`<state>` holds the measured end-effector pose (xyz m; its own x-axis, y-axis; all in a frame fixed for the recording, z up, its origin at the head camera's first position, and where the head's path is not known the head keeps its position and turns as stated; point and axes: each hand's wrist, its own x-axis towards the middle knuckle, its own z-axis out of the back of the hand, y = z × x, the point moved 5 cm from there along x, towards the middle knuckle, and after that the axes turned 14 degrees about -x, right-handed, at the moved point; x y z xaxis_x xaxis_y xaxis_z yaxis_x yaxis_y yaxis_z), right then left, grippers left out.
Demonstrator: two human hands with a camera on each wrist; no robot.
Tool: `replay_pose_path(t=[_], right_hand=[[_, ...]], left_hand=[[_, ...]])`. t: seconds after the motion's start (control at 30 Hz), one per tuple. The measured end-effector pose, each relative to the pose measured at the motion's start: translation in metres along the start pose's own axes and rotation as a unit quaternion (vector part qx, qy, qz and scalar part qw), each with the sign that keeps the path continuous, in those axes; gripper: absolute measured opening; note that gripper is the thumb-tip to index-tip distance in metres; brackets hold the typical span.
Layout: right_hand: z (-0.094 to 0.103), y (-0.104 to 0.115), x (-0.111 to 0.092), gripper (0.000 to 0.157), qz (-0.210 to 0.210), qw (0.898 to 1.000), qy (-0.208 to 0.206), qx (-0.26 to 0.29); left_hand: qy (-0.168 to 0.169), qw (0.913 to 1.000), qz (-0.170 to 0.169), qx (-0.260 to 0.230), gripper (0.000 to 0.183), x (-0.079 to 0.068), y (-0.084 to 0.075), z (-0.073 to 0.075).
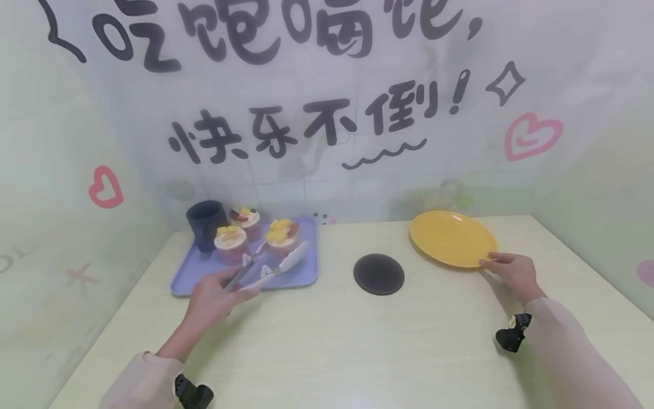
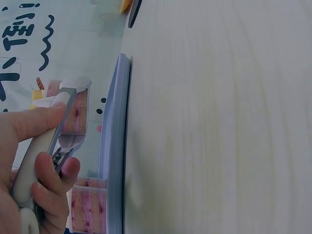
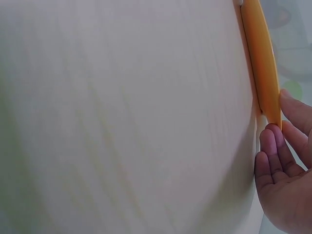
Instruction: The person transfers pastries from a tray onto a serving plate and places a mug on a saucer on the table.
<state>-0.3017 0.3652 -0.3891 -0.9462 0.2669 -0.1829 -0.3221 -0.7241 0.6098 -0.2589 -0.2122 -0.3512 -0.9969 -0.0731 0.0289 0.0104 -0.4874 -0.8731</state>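
The head view hides part of the tray's [image 1: 305,274] near edge behind the left hand [image 1: 216,295], and the rearmost dessert cup [image 1: 251,226] is partly covered by the front-left dessert cup [image 1: 231,250]. The right-hand dessert cup [image 1: 276,241] sits by the tips of the tongs [image 1: 278,269]; whether they touch it is hard to tell. The left wrist view cuts the hand off at its left border.

The tongs lie in the left hand, its fingers curled round the handles and the tips reaching out over the tray, slightly spread. The right hand [image 1: 515,275] pinches the near-right rim of the yellow plate [image 1: 452,240] between thumb and fingers, the rest of the plate extending away from them at the back of the worktop [image 1: 378,341].

Only the left wrist view shows the pink layers through the cups' sides; the head view shows yellow fruit on top. The right wrist view gives the plate edge-on, while only the head view shows the whole black disc [image 1: 378,274] and the dark mug [image 1: 205,227].
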Motion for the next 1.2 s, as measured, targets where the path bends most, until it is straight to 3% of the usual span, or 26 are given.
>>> replay_pose_path(t=[0.3,0.77,1.2], right_hand=[[0.000,-0.001,0.000,0.080,0.007,1.000,-0.004,-0.005],[0.000,0.002,-0.002,0.077,0.003,1.000,-0.005,0.003],[0.001,0.001,0.000,0.077,-0.004,1.000,-0.004,0.000]], left_hand=[[0.006,0.9999,0.010,-0.004,0.085,0.006,-0.007,-0.013],[0.013,0.9993,-0.034,-0.011,0.072,0.020,-0.022,-0.040],[0.037,0.9972,-0.041,-0.050,0.071,0.029,-0.039,-0.069]])
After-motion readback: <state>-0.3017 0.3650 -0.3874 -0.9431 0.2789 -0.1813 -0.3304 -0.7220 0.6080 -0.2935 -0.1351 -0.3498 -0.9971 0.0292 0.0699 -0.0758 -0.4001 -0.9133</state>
